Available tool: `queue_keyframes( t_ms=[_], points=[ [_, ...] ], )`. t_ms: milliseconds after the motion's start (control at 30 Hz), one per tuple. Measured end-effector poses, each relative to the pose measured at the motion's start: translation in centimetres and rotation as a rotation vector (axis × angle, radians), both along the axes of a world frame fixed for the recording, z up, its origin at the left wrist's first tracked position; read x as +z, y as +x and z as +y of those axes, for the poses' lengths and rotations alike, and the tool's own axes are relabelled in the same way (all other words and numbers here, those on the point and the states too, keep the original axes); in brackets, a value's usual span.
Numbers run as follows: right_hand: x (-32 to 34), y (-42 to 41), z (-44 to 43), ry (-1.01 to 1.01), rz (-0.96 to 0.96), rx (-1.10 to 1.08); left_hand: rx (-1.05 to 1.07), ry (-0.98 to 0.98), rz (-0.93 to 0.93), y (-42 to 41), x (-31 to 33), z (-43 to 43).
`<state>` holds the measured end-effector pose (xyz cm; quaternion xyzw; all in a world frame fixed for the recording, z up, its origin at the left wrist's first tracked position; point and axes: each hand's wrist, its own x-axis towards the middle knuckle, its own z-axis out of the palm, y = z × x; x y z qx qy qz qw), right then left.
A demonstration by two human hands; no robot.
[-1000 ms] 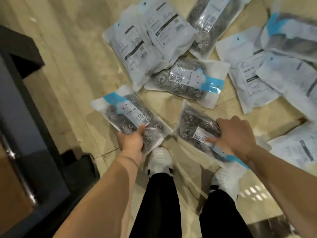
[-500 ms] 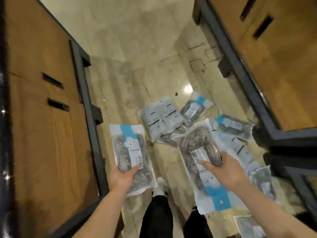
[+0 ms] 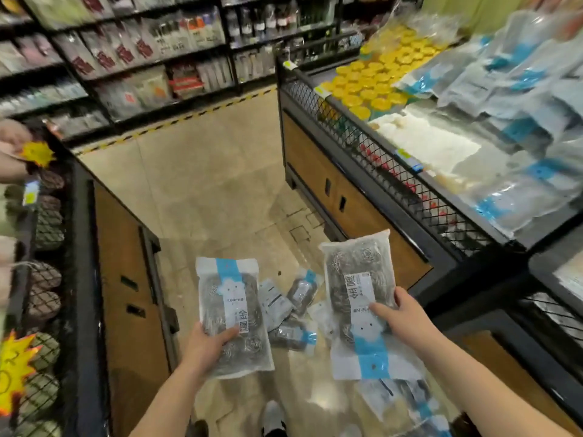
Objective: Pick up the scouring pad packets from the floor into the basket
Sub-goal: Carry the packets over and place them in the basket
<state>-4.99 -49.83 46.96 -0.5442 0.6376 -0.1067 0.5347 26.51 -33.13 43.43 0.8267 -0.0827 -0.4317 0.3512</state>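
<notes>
From the head view, a shop aisle with a glossy beige tiled floor [image 3: 202, 184] runs between two wood-fronted, black-framed display bins. A yellow-and-black striped line [image 3: 189, 116] crosses the floor in front of the far shelves [image 3: 151, 58].

The left hand [image 3: 205, 345] grips the near end of one scouring pad packet [image 3: 232, 310], with the thumb across its front. The right hand [image 3: 400, 320] holds a second packet [image 3: 359, 294] by its right edge, thumb on the label. More packets [image 3: 293, 310] lie on the floor between them.

The mesh-walled basket [image 3: 394, 171] at right holds similar blue-banded packets beside yellow-lidded jars [image 3: 372, 80].

The left packet's white strip reads "金属" under a cloud figure. The right packet's label seems upside down and I cannot read it.
</notes>
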Motion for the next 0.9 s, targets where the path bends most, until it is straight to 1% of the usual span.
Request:
queue_keyframes(
  t_ms=[133, 333, 700, 900],
  points=[
    [2.8, -4.3, 0.6, -0.053, 0.018, -0.134, -0.147, -0.060, 0.069, -3.6, 2.2, -4.4],
    [6.1, -8.9, 1.7, -0.159, 0.004, -0.406, -0.404, -0.206, 0.002, -7.8, 4.4, -10.2],
    [9.2, -11.1, 11.0, -0.256, -0.019, -0.790, -0.797, -0.303, 0.078, -10.0, 7.6, -15.5],
    [9.9, -12.4, 17.8, -0.280, 0.022, -0.982, -1.002, -0.281, 0.204, -14.5, 7.2, -15.9]
  ],
)
